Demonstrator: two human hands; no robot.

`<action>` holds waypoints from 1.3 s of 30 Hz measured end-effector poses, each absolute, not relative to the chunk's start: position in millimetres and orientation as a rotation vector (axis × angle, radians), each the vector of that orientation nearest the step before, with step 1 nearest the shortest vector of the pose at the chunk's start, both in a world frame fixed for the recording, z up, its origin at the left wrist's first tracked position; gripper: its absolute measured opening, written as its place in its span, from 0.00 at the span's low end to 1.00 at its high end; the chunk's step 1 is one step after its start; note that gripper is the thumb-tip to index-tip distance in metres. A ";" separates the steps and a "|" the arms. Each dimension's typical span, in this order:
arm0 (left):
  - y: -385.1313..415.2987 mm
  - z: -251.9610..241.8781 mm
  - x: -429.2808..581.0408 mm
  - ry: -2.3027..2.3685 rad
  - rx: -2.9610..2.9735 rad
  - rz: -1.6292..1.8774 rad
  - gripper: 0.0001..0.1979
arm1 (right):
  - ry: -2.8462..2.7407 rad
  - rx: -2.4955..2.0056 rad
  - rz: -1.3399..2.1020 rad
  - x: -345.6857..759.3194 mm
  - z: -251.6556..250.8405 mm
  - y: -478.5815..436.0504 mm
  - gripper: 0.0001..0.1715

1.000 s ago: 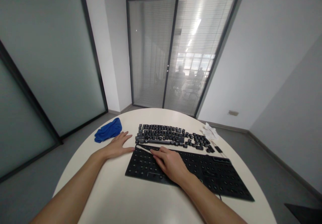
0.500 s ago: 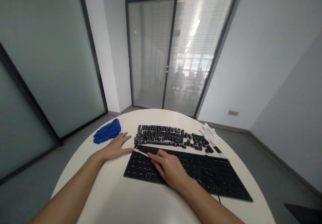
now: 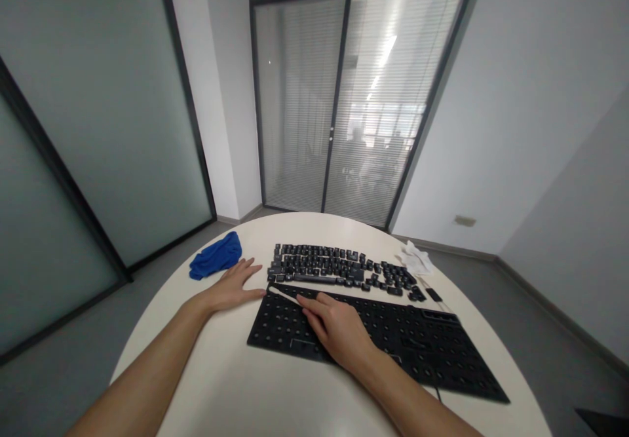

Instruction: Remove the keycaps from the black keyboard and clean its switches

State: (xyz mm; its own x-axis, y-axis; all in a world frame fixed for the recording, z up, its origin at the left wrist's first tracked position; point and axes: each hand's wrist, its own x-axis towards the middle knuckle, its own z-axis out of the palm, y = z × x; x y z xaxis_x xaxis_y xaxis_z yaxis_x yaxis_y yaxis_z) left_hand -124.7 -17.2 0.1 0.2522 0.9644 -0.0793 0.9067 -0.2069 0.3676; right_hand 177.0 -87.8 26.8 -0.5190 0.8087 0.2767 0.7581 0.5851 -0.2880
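Note:
My right hand (image 3: 339,329) is closed around a slim white cotton swab (image 3: 285,295), fingers pinching its shaft. The swab's thicker pale tip points left, over the top left corner of a black keyboard base (image 3: 378,332) stripped of its keycaps. My left hand (image 3: 233,289) lies on the table with fingers spread, its thumb at that same corner of the base. Just behind the base are several rows of loose black keycaps (image 3: 314,263), with the long spacebar (image 3: 314,279) in the nearest row.
A crumpled blue cloth (image 3: 216,255) lies left on the round white table (image 3: 236,391). White tissue (image 3: 415,258) sits at the back right, near thin sticks and a small black piece (image 3: 433,295). A cable (image 3: 438,394) runs from the base's near edge.
The whole scene has shifted slightly to the right as the view turned a little left. The swab's tip stays near the base's top left corner; both hands hold nearly the same pose.

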 end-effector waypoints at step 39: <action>-30.0 27.3 -135.5 1.680 2.219 0.272 0.47 | -2.335 -1.413 0.075 169.8 54.9 -101.3 0.20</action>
State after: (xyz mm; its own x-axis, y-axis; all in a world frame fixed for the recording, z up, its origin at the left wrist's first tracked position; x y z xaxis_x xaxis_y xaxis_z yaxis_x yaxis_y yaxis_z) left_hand -135.5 -30.0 27.3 0.2811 0.9582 -0.0530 0.8925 -0.2407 0.3816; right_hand 169.8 -101.3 54.9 -0.4033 0.8592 0.3148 0.8371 0.4854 -0.2522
